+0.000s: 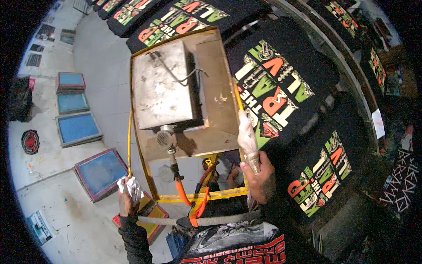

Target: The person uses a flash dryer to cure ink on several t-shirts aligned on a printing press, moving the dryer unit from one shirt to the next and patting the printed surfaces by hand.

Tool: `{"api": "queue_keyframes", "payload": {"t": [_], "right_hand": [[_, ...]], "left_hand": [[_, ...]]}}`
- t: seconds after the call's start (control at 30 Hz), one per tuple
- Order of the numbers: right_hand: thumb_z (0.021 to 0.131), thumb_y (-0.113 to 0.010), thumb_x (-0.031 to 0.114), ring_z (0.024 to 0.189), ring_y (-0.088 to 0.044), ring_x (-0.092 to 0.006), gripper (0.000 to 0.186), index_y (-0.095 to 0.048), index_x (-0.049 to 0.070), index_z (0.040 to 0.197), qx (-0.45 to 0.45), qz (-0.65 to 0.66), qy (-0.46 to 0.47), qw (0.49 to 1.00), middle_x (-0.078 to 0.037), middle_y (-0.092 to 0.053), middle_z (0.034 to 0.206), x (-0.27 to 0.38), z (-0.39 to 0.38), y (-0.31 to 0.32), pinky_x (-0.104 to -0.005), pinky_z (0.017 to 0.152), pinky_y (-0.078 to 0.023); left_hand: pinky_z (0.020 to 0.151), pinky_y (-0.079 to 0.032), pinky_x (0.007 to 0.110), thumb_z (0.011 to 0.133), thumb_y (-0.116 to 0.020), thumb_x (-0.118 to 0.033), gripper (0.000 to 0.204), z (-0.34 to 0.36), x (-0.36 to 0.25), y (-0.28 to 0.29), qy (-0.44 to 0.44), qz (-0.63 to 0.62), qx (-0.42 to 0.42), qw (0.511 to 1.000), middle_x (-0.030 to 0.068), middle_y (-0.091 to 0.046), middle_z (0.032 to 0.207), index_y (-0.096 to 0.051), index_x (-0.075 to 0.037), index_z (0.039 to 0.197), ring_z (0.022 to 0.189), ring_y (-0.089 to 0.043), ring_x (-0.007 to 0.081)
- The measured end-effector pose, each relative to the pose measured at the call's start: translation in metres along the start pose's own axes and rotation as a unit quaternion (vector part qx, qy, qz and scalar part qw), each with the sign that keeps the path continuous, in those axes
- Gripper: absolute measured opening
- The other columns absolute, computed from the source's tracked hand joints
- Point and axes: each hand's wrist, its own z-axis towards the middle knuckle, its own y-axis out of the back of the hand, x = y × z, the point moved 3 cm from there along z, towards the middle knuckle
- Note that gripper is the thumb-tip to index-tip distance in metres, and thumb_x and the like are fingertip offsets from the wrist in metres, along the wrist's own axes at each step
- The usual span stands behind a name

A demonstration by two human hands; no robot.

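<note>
In front of me is a yellow metal frame (211, 193) with a brown panel (215, 88). On the panel sits a boxy silver gas heater (160, 83), scuffed, with a bent metal rod (169, 70) across its top. An orange hose (182, 193) runs from the heater's round fitting (165, 140) down toward my body. My left hand (127, 202) is closed around a white cloth wrap (132, 187) on the frame's left side. On the right, my right hand (260, 178) grips a cloth-wrapped handle (247, 136). Parts of the fingers are hidden on both hands.
Black shirts with bright printed lettering (277, 97) lie in rows ahead and to the right. Several framed blue mesh screens (79, 127) stand at the left along a pale wall. A grey wrapped bar (167, 221) crosses near my waist. A dark rail (351, 61) curves past the shirts.
</note>
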Motion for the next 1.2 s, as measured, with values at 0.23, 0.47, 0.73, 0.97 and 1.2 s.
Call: {"api": "queue_keyframes", "payload": {"t": [0.23, 0.47, 0.73, 0.97, 1.2], "right_hand": [[0.085, -0.067, 0.011, 0.075, -0.059, -0.0182, 0.026, -0.056, -0.001, 0.105, -0.04, -0.01, 0.076, 0.996, -0.012, -0.062, 0.084, 0.013, 0.026, -0.027, -0.0347, 0.072, -0.048], [0.084, -0.069, 0.018, 0.08, -0.06, -0.019, 0.034, -0.056, -0.001, 0.109, -0.112, -0.004, 0.102, 0.988, -0.011, -0.063, 0.088, 0.017, 0.057, -0.055, -0.0347, 0.074, -0.049], [0.089, -0.068, 0.015, 0.087, -0.057, -0.0159, 0.034, -0.052, -0.001, 0.114, -0.002, -0.035, 0.046, 0.998, -0.009, -0.061, 0.097, 0.066, 0.098, -0.047, -0.0331, 0.077, -0.047], [0.088, -0.066, 0.012, 0.086, -0.058, -0.0175, 0.031, -0.055, -0.001, 0.113, -0.001, -0.036, 0.043, 0.998, -0.01, -0.063, 0.096, 0.09, 0.116, -0.046, -0.0317, 0.08, -0.047], [0.087, -0.066, 0.018, 0.084, -0.061, -0.0239, 0.033, -0.054, 0.001, 0.113, -0.02, -0.053, 0.067, 0.996, -0.013, -0.064, 0.094, 0.096, 0.146, -0.045, -0.0361, 0.078, -0.048]], "left_hand": [[0.054, -0.042, 0.023, 0.098, -0.056, -0.038, 0.027, 0.04, -0.04, -0.014, 0.059, 0.041, -0.008, 0.997, -0.0026, -0.054, 0.082, -0.052, -0.012, 0.105, 0.065, -0.051, 0.0074], [0.048, -0.037, 0.023, 0.101, -0.051, -0.024, 0.016, 0.097, -0.074, -0.03, 0.012, 0.137, -0.002, 0.99, -0.0044, -0.043, 0.069, -0.049, -0.011, 0.093, 0.056, -0.043, 0.0071], [0.049, -0.044, 0.026, 0.101, -0.049, -0.038, 0.03, 0.155, -0.094, -0.051, 0.03, 0.031, 0.178, 0.983, -0.0003, -0.054, 0.075, -0.055, -0.009, 0.11, 0.055, -0.051, 0.0113], [0.058, -0.047, 0.028, 0.101, -0.049, -0.035, 0.03, 0.174, -0.119, -0.064, 0.004, 0.212, 0.085, 0.974, 0.0002, -0.058, 0.078, -0.058, -0.006, 0.104, 0.062, -0.055, 0.0112], [0.052, -0.041, 0.025, 0.102, -0.05, -0.029, 0.021, 0.187, -0.121, -0.083, 0.044, 0.093, 0.101, 0.99, -0.0038, -0.046, 0.071, -0.053, -0.008, 0.101, 0.059, -0.046, 0.0068]]}}
